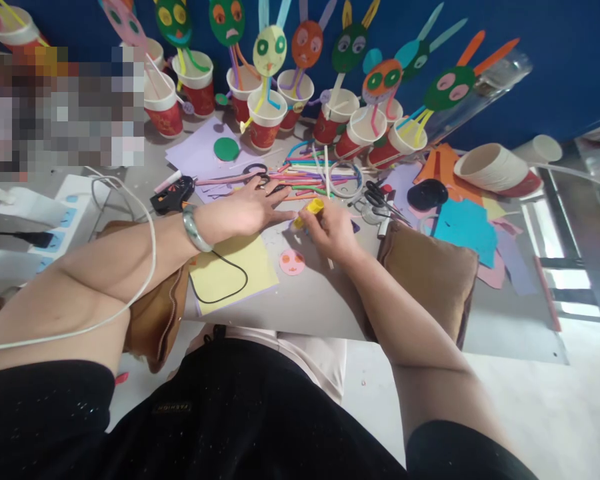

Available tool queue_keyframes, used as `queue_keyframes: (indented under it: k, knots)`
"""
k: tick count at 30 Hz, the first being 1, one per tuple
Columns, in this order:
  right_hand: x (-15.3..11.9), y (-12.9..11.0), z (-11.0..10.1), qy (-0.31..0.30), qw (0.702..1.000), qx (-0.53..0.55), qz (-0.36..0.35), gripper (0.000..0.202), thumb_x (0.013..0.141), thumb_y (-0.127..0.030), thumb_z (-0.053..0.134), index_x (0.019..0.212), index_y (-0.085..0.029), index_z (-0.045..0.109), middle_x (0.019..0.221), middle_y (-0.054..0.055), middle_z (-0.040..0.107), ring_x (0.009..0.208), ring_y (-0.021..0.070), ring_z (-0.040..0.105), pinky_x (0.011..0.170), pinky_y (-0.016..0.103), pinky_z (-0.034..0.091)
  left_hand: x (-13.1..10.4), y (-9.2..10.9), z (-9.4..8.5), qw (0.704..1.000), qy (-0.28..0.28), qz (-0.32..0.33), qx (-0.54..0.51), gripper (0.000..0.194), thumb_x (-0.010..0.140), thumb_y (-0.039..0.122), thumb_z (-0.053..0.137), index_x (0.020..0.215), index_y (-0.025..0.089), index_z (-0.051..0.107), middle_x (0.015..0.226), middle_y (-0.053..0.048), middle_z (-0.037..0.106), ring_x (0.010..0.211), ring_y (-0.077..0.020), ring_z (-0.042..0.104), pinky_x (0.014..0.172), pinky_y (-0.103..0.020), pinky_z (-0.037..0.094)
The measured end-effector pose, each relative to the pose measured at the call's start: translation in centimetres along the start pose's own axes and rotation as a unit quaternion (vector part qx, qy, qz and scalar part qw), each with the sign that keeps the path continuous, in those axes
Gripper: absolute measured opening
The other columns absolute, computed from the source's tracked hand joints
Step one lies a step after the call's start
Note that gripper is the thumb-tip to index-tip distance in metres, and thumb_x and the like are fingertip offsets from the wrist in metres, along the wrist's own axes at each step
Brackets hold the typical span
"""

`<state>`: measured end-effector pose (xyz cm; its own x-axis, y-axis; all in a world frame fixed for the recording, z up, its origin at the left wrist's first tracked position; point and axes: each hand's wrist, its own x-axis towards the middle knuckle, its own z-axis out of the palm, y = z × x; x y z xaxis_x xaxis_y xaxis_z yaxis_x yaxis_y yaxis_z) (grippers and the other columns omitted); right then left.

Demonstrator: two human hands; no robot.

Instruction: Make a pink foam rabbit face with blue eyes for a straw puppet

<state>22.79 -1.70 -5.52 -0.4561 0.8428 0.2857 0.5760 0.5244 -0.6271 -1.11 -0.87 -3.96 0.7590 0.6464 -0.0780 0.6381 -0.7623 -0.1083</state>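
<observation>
My right hand (334, 230) is closed round a yellow glue stick (314, 205), its end pointing down to the left at the table. Beside it, my left hand (250, 208) lies palm down with its fingers stretched out, the fingertips near the glue stick. A small purple scrap shows partly under the glue stick; the hands hide most of it. Just below the hands lies a pink paper circle (292, 262) with a face on it. A yellow paper sheet (260, 267) with a black cord across it lies below my left wrist.
Paper cups (265, 127) with paper-faced figures stand along the back. Coloured pipe cleaners (300, 177), black scissors (375, 195) and a glue gun (173, 193) lie around the hands. A brown cushion (430, 280) sits at right, blue paper (465, 227) beyond it. A white cable crosses my left arm.
</observation>
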Motion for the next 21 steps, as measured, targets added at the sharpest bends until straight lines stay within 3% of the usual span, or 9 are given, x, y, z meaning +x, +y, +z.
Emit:
queue_keyframes:
  k: [4,9,13,18,21]
  knots:
    - [0.1,0.2,0.3,0.039,0.999,0.000,0.008,0.050,0.103,-0.070,0.044,0.090,-0.024,0.058,0.074,0.005,0.063,0.071,0.0231,0.056,0.074,0.040,0.043,0.0,0.2,-0.7,1.000,-0.017,0.009,0.001,0.050,0.108,0.023,0.038,0.154,0.032,0.057,0.168,-0.020,0.042,0.152,-0.0457,0.041,0.114,-0.068,0.038]
    - [0.0,-0.4,1.2,-0.026,0.999,-0.035,-0.023,0.038,0.106,-0.054,0.047,0.088,-0.023,0.059,0.076,0.006,0.065,0.074,0.0230,0.055,0.082,0.041,0.043,0.1,0.0,0.1,1.000,0.001,-0.003,-0.025,0.048,0.107,0.023,0.040,0.148,0.031,0.063,0.169,-0.015,0.041,0.153,-0.0440,0.039,0.118,-0.068,0.033]
    - [0.0,-0.5,1.1,-0.063,0.997,-0.044,-0.028,0.037,0.106,-0.054,0.047,0.087,-0.024,0.057,0.071,0.004,0.061,0.072,0.0227,0.052,0.079,0.039,0.042,0.1,-0.2,0.8,0.998,0.023,-0.007,-0.065,0.047,0.104,0.021,0.044,0.144,0.032,0.066,0.168,-0.012,0.046,0.154,-0.0396,0.040,0.124,-0.065,0.028]
    - [0.0,0.3,0.7,0.003,0.998,-0.057,-0.017,0.042,0.107,-0.061,0.042,0.093,-0.024,0.057,0.076,0.006,0.063,0.077,0.0242,0.055,0.077,0.039,0.041,0.1,0.0,0.0,0.998,0.010,-0.008,-0.056,0.050,0.104,0.021,0.043,0.149,0.033,0.062,0.167,-0.015,0.045,0.153,-0.0427,0.041,0.120,-0.069,0.032]
    - [0.1,0.5,0.7,-0.005,0.997,-0.078,-0.024,0.039,0.107,-0.057,0.043,0.093,-0.024,0.056,0.073,0.005,0.062,0.073,0.0239,0.054,0.077,0.039,0.040,0.0,0.0,-0.2,0.999,0.001,0.002,-0.044,0.052,0.104,0.020,0.040,0.152,0.031,0.059,0.169,-0.016,0.043,0.153,-0.0436,0.040,0.118,-0.069,0.034]
